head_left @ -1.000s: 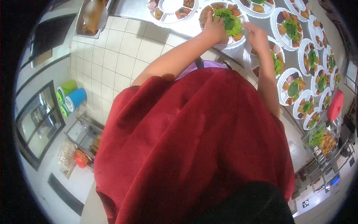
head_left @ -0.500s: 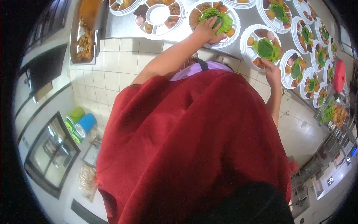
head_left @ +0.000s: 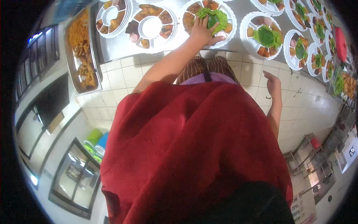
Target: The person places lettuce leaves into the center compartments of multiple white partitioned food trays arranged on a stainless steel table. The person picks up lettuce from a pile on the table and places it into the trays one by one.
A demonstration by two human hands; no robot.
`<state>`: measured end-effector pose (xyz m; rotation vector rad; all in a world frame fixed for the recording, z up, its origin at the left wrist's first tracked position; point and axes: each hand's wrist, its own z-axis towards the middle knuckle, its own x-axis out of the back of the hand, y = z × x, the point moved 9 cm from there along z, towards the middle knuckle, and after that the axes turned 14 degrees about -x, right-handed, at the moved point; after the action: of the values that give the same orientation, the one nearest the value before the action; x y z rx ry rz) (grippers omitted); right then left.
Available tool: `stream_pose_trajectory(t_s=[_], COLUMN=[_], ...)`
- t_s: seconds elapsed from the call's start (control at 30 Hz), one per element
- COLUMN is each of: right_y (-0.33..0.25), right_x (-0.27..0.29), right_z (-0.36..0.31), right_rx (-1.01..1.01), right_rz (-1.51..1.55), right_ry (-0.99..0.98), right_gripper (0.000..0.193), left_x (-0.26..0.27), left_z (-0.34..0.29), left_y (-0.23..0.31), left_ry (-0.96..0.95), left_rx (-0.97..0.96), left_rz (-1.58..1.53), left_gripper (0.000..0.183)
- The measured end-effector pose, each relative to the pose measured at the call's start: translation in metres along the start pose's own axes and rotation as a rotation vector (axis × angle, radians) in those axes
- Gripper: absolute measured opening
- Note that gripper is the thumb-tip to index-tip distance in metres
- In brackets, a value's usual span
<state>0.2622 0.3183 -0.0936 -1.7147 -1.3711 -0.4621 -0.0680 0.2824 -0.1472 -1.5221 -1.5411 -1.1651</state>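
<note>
My left hand (head_left: 201,34) lies with spread fingers on lettuce (head_left: 220,18) and a round green leaf (head_left: 213,22) in the middle of a white divided plate (head_left: 232,34). Cooked foods fill the compartments around them. My right hand (head_left: 273,83) hangs in the air off the table's near edge, fingers stretched out and nothing in them. Nearest to it is another white divided plate (head_left: 244,42), with a green leaf (head_left: 266,36) on lettuce at its centre. Left of my left hand stands a plate (head_left: 173,28) whose round centre compartment shows bare white.
A long metal tray (head_left: 97,76) of orange-brown food stands at the table's left end. Several filled plates (head_left: 294,61) run along the metal table (head_left: 112,50) to the right, near a red object (head_left: 340,44). Tiled floor (head_left: 250,76) lies below the edge.
My right hand has come away from the plate on the right and moved down toward me. My left hand stays on the lettuce. The whole view has shifted slightly.
</note>
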Motion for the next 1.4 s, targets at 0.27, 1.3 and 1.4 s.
stream_pose_trajectory(t_s=[0.27, 1.3, 1.4], right_y=[0.051, 0.527, 0.544], right_x=[-0.021, -0.004, -0.011], right_z=[-0.025, -0.274, -0.270], right_rx=[-0.046, -0.541, -0.586], right_rz=[0.136, 0.588, 0.743], right_ry=[-0.023, 0.201, 0.189], right_gripper=[0.050, 0.032, 0.034], left_x=[0.009, 0.034, 0.046], left_z=[0.001, -0.012, -0.008], left_y=[0.005, 0.041, 0.042], left_ry=[-0.098, 0.063, -0.003], left_rx=[0.000, 0.491, 0.522], left_rz=[0.065, -0.153, -0.087], left_gripper=[0.081, 0.072, 0.074])
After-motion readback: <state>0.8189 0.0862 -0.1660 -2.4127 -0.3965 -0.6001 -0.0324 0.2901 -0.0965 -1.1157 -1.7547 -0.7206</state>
